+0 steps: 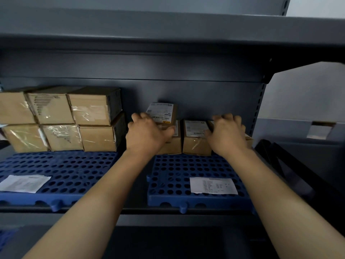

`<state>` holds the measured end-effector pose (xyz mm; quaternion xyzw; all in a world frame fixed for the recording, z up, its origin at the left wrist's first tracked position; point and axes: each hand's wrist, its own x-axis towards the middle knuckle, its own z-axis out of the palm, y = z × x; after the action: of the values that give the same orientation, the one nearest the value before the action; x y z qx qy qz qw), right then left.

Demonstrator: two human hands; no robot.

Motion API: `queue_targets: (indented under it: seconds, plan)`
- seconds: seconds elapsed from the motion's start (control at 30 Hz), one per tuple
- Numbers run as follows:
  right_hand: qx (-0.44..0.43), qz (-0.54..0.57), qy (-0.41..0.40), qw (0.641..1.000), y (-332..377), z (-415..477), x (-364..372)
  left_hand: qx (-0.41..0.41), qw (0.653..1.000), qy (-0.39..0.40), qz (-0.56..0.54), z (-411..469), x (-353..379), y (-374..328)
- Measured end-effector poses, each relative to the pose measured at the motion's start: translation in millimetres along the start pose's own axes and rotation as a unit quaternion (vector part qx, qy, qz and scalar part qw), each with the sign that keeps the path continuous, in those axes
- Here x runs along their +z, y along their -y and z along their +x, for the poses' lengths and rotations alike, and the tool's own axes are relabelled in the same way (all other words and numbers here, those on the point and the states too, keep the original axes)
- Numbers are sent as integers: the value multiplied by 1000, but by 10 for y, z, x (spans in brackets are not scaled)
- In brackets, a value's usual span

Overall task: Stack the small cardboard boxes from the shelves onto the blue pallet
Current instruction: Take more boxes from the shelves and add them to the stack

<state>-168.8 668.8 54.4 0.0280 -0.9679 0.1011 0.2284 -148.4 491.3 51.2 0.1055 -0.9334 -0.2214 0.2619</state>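
Observation:
Small cardboard boxes stand in a row at the back of the right blue pallet (186, 200). My left hand (147, 133) grips a labelled box (162, 114) that is tilted up above the leftmost box (172, 143) of the row. My right hand (226, 134) curls over the top of the rightmost box (249, 140), which it mostly hides. Between the two hands stands a middle box (196, 137), untouched.
A second blue pallet (61, 171) on the left carries a two-high stack of larger taped boxes (61, 118). Paper slips (212, 185) (24, 183) lie on both pallets. A dark shelf (168, 43) hangs overhead, with the rack upright (258, 109) at right.

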Motion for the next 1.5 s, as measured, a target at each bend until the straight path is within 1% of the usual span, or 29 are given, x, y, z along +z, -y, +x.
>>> queue_targets:
  seconds: [0.3, 0.4, 0.47, 0.57, 0.63, 0.73, 0.83, 1.0, 1.5]
  plan:
    - [-27, -11, 7, 1000, 51, -7, 10, 10, 999, -5, -34, 98, 111, -13]
    - [-29, -7, 7, 1000, 66, -8, 6, 9, 997, 16, -76, 111, 113, 24]
    - [-29, -6, 7, 1000, 73, -2, -2, -20, 990, 33, -135, 127, 77, 54]
    - [-32, -2, 9, 999, 85, 6, -12, -94, 967, 56, -232, 220, 60, 129]
    - [-33, 0, 13, 999, 92, 4, -14, -139, 943, 89, -289, 265, 71, 163]
    - [-32, 0, 15, 999, 102, 7, -17, -171, 908, 136, -357, 292, 107, 162]
    - [-32, -5, 14, 999, 110, 18, -23, -175, 892, 153, -388, 339, 159, 140]
    - [-31, -5, 14, 999, 120, 18, -21, -165, 890, 141, -400, 373, 271, 107]
    - [-34, 11, 16, 999, 72, 31, 11, -111, 909, 136, -379, 434, 418, 5]
